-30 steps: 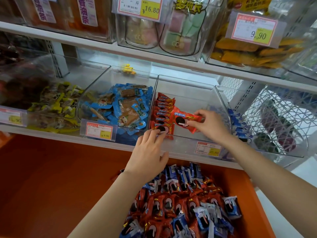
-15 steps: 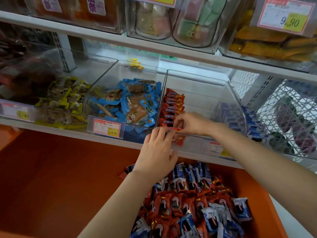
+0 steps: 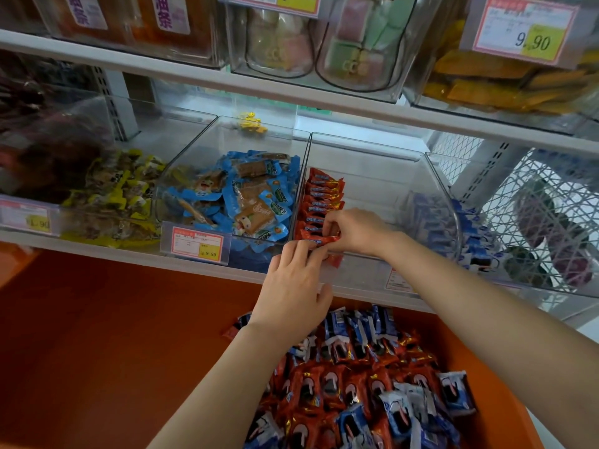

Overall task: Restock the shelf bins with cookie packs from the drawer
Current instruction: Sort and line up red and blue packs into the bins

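At the far left of the shelf sat a bin of yellow-wrapped snacks (image 3: 107, 196), and beside it a bin of blue-wrapped snacks (image 3: 246, 202); neither seemed to be part of the job. Just right of these, the left hand (image 3: 291, 290) was stretched up from above the orange drawer (image 3: 97, 351). Its fingers were straight and close together, with the tips against the front end of the row of red packs (image 3: 324, 196). That row stood on edge along the left wall of the clear bin (image 3: 389, 170). Next to it, the right hand (image 3: 356, 231) had thumb and fingers curled round one red cookie pack (image 3: 319, 238), holding it at the front of the row and touching the left fingertips. This looked like the seating step, with the pack being tucked in upright. The next move would likely call for letting go without toppling the row. After that, a reach down to the loose packs (image 3: 372, 384) would follow; they were heaped, red and blue mixed, at the drawer's right side. Most of the bin was unfilled, so the restock seemed to be at an early stage.
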{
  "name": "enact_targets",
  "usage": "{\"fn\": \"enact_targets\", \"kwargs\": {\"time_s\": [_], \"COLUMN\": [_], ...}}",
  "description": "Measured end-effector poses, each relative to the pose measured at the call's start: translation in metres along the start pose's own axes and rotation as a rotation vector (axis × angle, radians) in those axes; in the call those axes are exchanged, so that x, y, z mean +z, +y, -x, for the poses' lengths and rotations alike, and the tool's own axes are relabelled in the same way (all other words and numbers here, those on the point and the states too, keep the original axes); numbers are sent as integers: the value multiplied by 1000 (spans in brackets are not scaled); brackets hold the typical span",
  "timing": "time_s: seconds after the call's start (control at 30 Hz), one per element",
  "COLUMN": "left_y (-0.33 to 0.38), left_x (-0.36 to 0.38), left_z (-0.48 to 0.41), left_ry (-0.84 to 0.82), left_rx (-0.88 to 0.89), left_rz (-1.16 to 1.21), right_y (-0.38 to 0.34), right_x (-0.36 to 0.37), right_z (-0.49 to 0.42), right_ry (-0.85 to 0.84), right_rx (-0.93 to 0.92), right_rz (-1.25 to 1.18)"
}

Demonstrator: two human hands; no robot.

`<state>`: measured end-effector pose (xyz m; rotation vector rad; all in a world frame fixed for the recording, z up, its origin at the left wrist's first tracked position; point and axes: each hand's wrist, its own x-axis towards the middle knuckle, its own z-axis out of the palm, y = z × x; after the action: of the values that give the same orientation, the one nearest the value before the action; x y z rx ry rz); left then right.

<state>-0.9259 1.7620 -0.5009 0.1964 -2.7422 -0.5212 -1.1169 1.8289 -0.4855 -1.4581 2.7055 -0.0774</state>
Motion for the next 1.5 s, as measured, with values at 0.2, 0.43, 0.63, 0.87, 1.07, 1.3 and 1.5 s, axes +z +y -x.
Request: {"fn": "enact_targets", "kwargs": {"time_s": [0.2, 0.43, 0.63, 0.87, 1.07, 1.3, 1.5], "left_y": [-1, 0, 4, 20, 30, 39, 46], "left_x": [2, 3, 5, 19, 51, 116, 180], "left_z": [0, 0, 4, 16, 29, 46, 51], "left_ry": [-1, 6, -25, -63, -53, -405, -609], "left_rx": [-2, 2, -23, -53, 76, 53, -30], "left_rz": [-10, -48, -96, -197, -340, -264, -76], "right_y": [2, -12, -11, 6, 24, 64, 94], "right_x": [1, -2, 19, 45, 74, 138, 183], "right_z": [7, 54, 113, 157, 199, 239, 256], "right_ry": [-4, 241, 263, 394, 392, 203, -151], "right_rx": [37, 64, -63, -128, -150, 157, 408], "right_rz": [-99, -314, -35, 161, 140, -114, -265]}}
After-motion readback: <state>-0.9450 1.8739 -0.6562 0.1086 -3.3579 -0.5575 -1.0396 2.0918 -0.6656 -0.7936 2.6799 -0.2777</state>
